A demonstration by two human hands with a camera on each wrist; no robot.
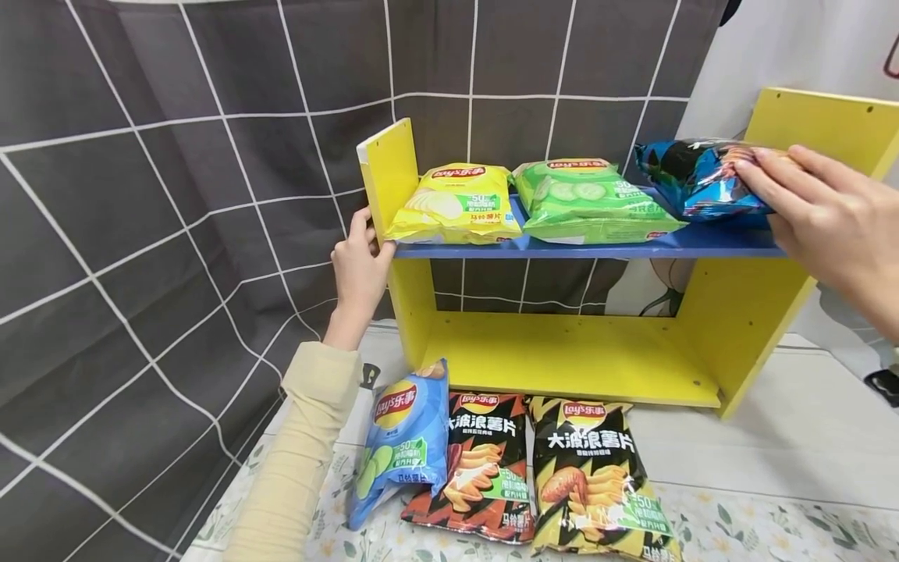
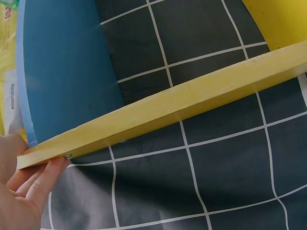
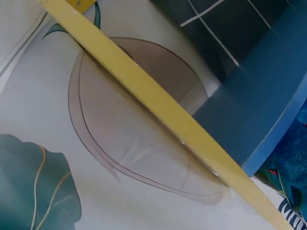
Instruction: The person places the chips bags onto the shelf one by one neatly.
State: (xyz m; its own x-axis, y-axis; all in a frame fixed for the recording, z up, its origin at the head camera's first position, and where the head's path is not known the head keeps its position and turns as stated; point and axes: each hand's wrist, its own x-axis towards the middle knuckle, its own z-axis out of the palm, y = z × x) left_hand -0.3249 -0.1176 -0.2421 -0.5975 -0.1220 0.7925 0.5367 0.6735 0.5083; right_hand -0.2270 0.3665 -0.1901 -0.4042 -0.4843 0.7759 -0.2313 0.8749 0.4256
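A yellow shelf (image 1: pixel 562 351) with a blue board (image 1: pixel 597 250) stands in the head view. My left hand (image 1: pixel 360 269) grips the lower part of its upper left side panel (image 1: pixel 393 176); the left wrist view shows fingers (image 2: pixel 45 184) on the panel's outer face. On the blue board lie a yellow chip bag (image 1: pixel 456 207), a green chip bag (image 1: pixel 590 204) and, at the right, a blue-and-black chip bag (image 1: pixel 691 183). My right hand (image 1: pixel 818 207) rests straight fingers over this last bag's right end, its thumb hidden. The right wrist view shows part of that bag (image 3: pixel 290 143) but no hand.
Before the shelf lie a light-blue chip bag (image 1: pixel 403 437), a red-and-black chip bag (image 1: pixel 485 468) and a gold-and-black chip bag (image 1: pixel 597 476), on a floral cloth (image 1: pixel 772 523). A dark checked curtain (image 1: pixel 211 234) hangs behind and left. The right side panel (image 1: pixel 822 129) rises beside my right hand.
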